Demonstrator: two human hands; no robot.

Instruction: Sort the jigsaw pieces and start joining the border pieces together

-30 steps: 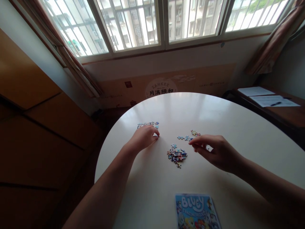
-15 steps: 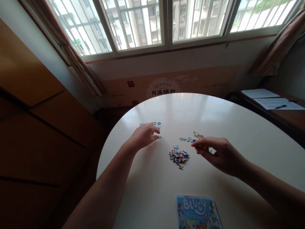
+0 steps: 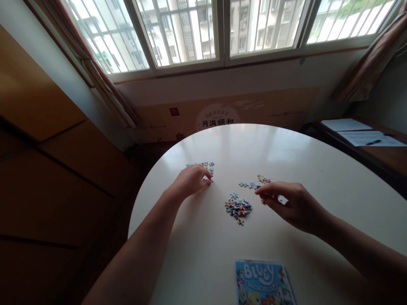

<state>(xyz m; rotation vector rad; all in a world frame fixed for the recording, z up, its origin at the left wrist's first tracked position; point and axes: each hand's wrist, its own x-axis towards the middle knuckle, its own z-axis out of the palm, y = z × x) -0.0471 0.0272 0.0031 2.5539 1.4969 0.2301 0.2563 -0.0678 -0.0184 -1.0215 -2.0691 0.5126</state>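
My left hand (image 3: 190,180) is over the far left of the white table (image 3: 197,250), its thumb and forefinger closed on a small jigsaw piece (image 3: 212,181) at the lower end of a column of pieces. Behind that hand runs a row of jigsaw pieces (image 3: 206,164), partly covered by it. My right hand (image 3: 291,203) hovers at the right with fingers drawn together; whatever they may hold is hidden. Close to its fingertips lie a strip of blue-white pieces (image 3: 249,185) and a yellowish-green cluster (image 3: 262,178). Between both hands sits a heap of mixed pieces (image 3: 239,208).
A blue picture sheet or box lid reading "Bluey" (image 3: 263,281) lies at the near edge. To the right, papers (image 3: 365,137) with a pen (image 3: 373,142) rest on a brown surface. A wooden cabinet (image 3: 57,178) stands left, and a printed carton panel (image 3: 219,112) is below the window.
The thumb and forefinger of my left hand have come together at the column's lower end. My right hand has stayed almost still.
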